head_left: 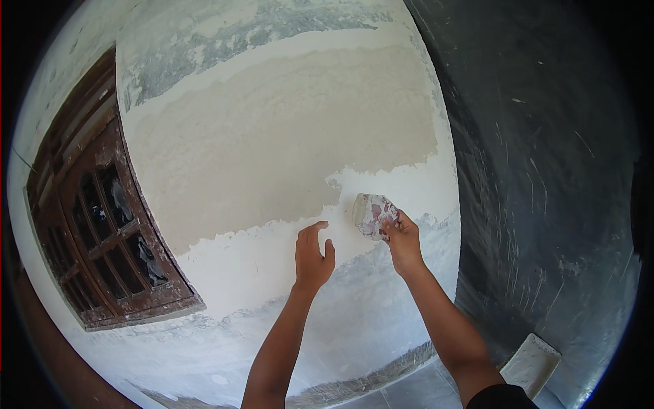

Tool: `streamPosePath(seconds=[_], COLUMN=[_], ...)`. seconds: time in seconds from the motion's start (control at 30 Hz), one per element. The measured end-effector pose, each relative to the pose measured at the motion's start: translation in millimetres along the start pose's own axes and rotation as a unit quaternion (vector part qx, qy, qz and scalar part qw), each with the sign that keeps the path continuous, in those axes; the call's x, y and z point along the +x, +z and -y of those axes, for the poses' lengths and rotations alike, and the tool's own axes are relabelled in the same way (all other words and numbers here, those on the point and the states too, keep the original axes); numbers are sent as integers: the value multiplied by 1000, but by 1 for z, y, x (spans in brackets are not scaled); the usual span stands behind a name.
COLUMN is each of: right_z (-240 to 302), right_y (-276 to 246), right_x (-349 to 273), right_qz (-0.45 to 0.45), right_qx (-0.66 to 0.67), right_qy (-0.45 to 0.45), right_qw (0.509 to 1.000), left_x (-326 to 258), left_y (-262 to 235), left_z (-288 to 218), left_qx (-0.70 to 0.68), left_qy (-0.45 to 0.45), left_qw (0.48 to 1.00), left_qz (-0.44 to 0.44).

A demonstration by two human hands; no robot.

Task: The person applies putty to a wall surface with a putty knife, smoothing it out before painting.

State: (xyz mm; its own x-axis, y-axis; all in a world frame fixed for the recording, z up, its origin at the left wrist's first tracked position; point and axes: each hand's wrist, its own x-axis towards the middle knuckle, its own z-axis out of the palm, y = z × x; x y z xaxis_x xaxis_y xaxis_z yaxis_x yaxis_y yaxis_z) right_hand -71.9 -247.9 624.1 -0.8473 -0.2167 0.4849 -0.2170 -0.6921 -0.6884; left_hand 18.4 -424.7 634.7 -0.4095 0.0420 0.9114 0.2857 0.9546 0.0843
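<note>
My right hand (403,240) grips a small putty-stained scraper (372,214) and holds its blade against the wall (272,273), at the lower right edge of a large damp beige patch of fresh filler (272,136). My left hand (313,255) is raised beside it, fingers apart, palm close to the white wall just below the patch; it holds nothing. Both forearms come up from the lower edge.
A dark wooden window frame (102,225) with glass panes sits in the wall at left. A dark grey wall (545,170) meets the white one at right. A white rectangular board (531,365) lies on the floor at lower right.
</note>
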Motion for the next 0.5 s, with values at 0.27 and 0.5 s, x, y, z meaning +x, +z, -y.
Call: streamPosePath(seconds=[0.27, 0.5], right_z=[-15, -35], right_y=[40, 62], right_x=[35, 41], right_qz=[-2, -45], right_qx=[-141, -329], right_qy=[-168, -423], right_qw=[976, 843], left_x=[39, 39], left_y=[-26, -13], left_z=[61, 98], left_qx=[300, 353], left_qy=[207, 277], left_qw=[931, 892], left_qz=[-22, -49])
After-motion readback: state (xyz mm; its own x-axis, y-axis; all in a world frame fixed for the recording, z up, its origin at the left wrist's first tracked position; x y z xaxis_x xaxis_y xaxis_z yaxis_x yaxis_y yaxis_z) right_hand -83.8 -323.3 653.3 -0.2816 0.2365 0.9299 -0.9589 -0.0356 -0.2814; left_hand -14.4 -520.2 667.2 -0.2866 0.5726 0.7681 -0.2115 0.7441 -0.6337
